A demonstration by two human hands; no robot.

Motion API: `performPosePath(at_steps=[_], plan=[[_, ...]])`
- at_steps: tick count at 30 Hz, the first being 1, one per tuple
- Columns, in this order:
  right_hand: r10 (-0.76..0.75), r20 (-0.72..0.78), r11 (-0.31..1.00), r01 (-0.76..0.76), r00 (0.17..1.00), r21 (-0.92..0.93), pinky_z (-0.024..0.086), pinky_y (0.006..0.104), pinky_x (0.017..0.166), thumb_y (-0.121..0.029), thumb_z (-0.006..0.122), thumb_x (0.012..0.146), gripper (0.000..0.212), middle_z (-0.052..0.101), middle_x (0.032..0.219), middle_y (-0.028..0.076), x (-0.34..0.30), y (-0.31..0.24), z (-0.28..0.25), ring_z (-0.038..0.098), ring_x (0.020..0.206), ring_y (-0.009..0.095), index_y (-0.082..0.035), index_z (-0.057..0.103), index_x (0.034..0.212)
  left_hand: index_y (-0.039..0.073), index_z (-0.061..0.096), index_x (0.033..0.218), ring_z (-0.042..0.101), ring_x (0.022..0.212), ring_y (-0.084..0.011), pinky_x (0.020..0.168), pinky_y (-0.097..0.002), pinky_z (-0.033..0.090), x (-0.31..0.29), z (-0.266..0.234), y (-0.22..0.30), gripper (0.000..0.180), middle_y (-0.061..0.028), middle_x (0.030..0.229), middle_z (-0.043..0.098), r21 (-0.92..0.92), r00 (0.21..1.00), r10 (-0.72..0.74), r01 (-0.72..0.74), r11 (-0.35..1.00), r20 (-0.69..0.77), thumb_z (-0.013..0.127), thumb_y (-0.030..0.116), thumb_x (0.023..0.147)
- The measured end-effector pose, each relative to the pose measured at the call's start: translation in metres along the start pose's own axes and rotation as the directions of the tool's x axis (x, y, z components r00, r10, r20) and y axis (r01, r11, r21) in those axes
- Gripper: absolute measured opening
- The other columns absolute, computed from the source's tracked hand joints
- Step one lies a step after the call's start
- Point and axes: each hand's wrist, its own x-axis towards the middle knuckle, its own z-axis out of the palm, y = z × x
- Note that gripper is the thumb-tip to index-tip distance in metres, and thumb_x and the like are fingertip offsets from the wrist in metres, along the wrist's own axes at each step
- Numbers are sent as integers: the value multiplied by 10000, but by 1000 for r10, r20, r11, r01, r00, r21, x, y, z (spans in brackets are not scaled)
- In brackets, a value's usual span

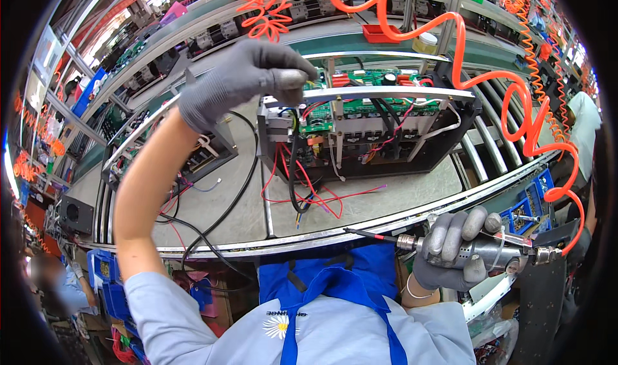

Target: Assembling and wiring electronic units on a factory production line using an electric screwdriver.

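Note:
My left hand (248,75), in a grey glove, pinches something small at the top left corner of an open black electronics chassis (367,127); what the fingertips hold is too small to tell. The chassis stands on the conveyor and shows green circuit boards (370,78), a metal crossbar and red, black and white wires (309,185) spilling out in front. My right hand (450,249), also gloved, grips a silver pneumatic screwdriver (476,249) near the table's front edge, its bit pointing left. An orange coiled air hose (515,101) runs up from the tool.
A second open unit (199,152) sits to the left on the grey work surface (238,217). Blue parts bins (528,207) are at the right, another bin at lower left. Another person (582,133) stands at the far right. Shelves with more units run behind.

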Motion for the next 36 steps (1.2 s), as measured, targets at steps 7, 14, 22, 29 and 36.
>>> performPosePath(at_steps=[7,14,22,29,36], plan=[[23,81,1000,-24,996,18,547,286,457,-128,664,851,503,527,919,119,1,3,13,546,530,126,18,460,1287,-48,620,1233,669,1104,-277,1009,-400,509,-16,34,-46,379,-165,1192,681,-466,958,271,-285,838,-98,670,91,884],[43,117,996,-51,992,71,482,287,415,-92,671,816,516,523,917,118,4,8,24,526,509,127,19,474,1280,25,740,1052,668,906,-149,834,-266,525,-15,55,-61,188,-79,1059,713,248,697,494,-430,868,-520,713,28,866],[-116,373,991,84,921,99,376,247,394,-104,640,846,572,440,859,64,60,34,45,448,477,88,22,465,1377,6,636,1232,602,731,-62,569,-170,450,-18,101,-88,290,-54,975,692,-639,833,87,-481,601,-546,607,163,990],[-48,440,999,50,897,5,474,358,512,-195,638,812,579,571,740,107,95,77,91,477,518,147,54,476,1309,-1,640,1178,554,646,-17,475,-143,374,-28,118,-115,263,-32,896,670,-737,870,-149,-293,609,-470,594,184,997],[-44,482,998,55,875,-9,568,439,715,-145,585,788,588,625,1099,166,107,128,83,614,716,192,-12,449,1344,33,715,985,540,588,-19,500,-169,406,-33,119,-94,207,4,724,647,-538,707,-229,-248,805,-669,572,183,985]])
